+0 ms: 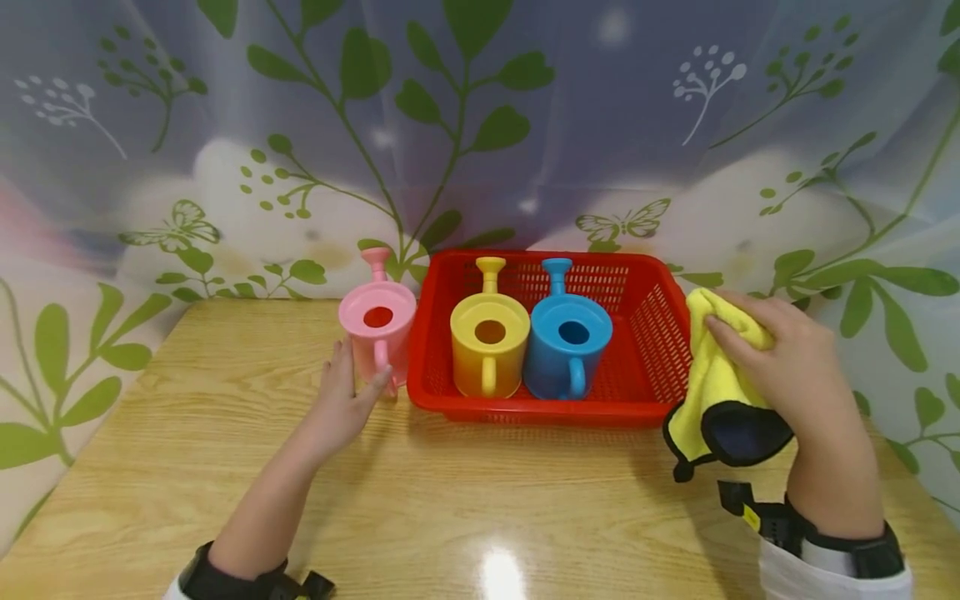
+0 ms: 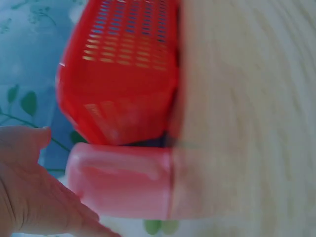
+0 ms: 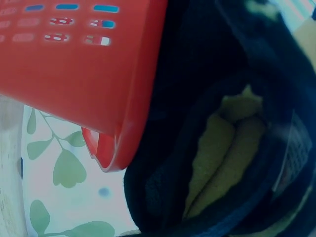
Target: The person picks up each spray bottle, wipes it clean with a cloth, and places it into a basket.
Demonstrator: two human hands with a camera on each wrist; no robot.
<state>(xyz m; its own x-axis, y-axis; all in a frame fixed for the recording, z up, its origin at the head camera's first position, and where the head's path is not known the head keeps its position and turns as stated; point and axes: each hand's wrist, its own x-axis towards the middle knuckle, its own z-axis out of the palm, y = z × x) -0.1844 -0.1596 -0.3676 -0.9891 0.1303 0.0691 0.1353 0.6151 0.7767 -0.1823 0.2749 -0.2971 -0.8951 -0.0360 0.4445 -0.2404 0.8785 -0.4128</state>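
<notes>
A pink watering can (image 1: pixel 380 304) stands on the table just left of the red basket (image 1: pixel 525 408). At its left side is my left hand (image 1: pixel 345 408), thumb and fingers spread; in the left wrist view the hand (image 2: pixel 34 192) lies beside the can (image 2: pixel 123 180). Whether it touches the can I cannot tell. My right hand (image 1: pixel 787 358) grips a yellow cloth with black edging (image 1: pixel 712 367), which hangs at the basket's right end. Dark folds of the cloth (image 3: pixel 163 187) fill much of the right wrist view.
Inside the basket a yellow watering can (image 1: pixel 490 329) and a blue watering can (image 1: pixel 572 329) stand side by side, spouts toward the back. A curtain printed with leaves (image 1: pixel 450 125) hangs behind the wooden table (image 1: pixel 420 508).
</notes>
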